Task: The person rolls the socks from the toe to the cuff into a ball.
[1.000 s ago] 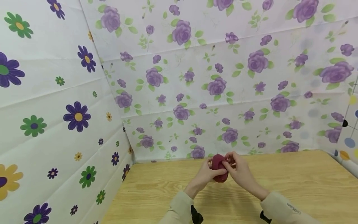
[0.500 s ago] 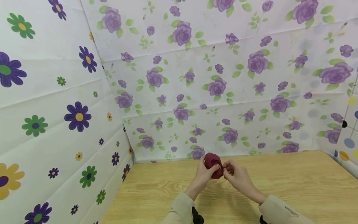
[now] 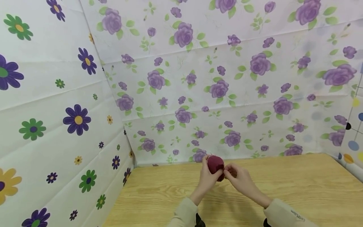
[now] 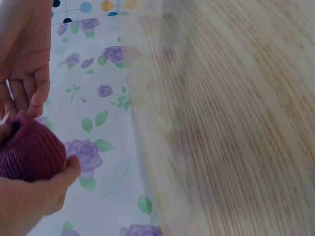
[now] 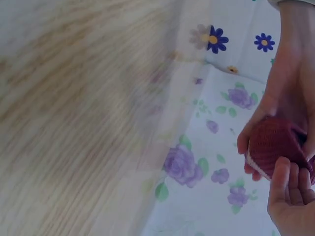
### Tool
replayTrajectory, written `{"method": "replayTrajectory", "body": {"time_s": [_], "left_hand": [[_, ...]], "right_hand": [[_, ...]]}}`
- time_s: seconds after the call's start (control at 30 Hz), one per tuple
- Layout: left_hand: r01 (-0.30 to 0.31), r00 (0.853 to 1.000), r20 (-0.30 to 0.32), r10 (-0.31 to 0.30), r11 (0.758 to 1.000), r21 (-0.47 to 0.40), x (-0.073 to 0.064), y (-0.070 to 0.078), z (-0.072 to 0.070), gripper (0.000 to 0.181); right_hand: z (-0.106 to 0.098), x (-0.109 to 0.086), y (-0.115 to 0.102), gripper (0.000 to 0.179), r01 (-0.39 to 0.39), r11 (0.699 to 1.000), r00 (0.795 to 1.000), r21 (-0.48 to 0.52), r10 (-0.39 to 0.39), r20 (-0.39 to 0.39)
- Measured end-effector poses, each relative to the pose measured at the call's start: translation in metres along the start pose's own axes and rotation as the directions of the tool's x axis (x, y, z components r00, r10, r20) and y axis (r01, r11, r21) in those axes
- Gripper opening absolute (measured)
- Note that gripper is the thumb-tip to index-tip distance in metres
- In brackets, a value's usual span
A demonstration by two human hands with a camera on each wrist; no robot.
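A maroon ribbed knit bundle (image 3: 215,163), balled up like rolled socks, is held above the table. My left hand (image 3: 207,176) grips it from the left, with the thumb across its near side. At its right edge, my right hand (image 3: 239,177) pinches the rim of the fold between thumb and fingertips. A dark opening shows in the bundle (image 4: 37,152) in the left wrist view. From the right wrist, a pale strip runs along the lower left side of the bundle (image 5: 273,142), and the right fingers (image 5: 280,179) lie against it.
A light wood-grain table (image 3: 158,189) lies under both hands. White sheeting with purple roses (image 3: 218,88) hangs behind it, and a daisy-patterned sheet (image 3: 56,142) borders the left. A dotted sheet (image 3: 353,135) stands at the far right.
The bundle has shifted left and been turned in my left hand. My right hand has come off its front face to the right edge, where it now pinches the fold.
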State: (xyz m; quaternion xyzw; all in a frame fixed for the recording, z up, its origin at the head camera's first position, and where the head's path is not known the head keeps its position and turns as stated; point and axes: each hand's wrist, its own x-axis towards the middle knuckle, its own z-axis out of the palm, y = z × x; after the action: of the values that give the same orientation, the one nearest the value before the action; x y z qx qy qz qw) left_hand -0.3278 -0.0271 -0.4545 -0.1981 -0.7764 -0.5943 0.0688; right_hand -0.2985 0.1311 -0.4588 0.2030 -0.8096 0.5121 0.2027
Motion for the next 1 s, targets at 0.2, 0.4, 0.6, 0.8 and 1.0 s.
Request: {"method": "replayTrajectory", "body": {"time_s": [0.2,0.4,0.6,0.8,1.0], "left_hand": [[0.046,0.983,0.181,-0.034,0.997,-0.065,-0.002,-0.003,-0.009,0.081],[0.000,0.988,0.154,-0.007,0.999,0.045,-0.003,-0.008,-0.011,0.083],[-0.076,0.983,0.177,0.049,0.986,0.150,-0.003,-0.009,-0.013,0.078],[-0.184,0.964,0.229,0.138,0.965,0.189,-0.002,-0.015,-0.013,0.080],[-0.277,0.928,0.327,0.180,0.920,0.278,-0.005,-0.017,-0.012,0.081]], "right_hand": [[-0.010,0.002,0.000,0.012,-0.119,0.991,0.988,0.057,0.112,0.108],[-0.013,0.004,0.003,0.031,-0.264,0.947,0.957,0.181,0.234,0.171],[-0.022,0.010,0.004,0.048,-0.538,0.739,0.832,0.405,0.388,0.396],[-0.025,0.013,0.005,0.063,-0.664,0.613,0.735,0.429,0.432,0.522],[-0.023,0.012,0.008,0.075,-0.700,0.560,0.705,0.444,0.441,0.555]]}}
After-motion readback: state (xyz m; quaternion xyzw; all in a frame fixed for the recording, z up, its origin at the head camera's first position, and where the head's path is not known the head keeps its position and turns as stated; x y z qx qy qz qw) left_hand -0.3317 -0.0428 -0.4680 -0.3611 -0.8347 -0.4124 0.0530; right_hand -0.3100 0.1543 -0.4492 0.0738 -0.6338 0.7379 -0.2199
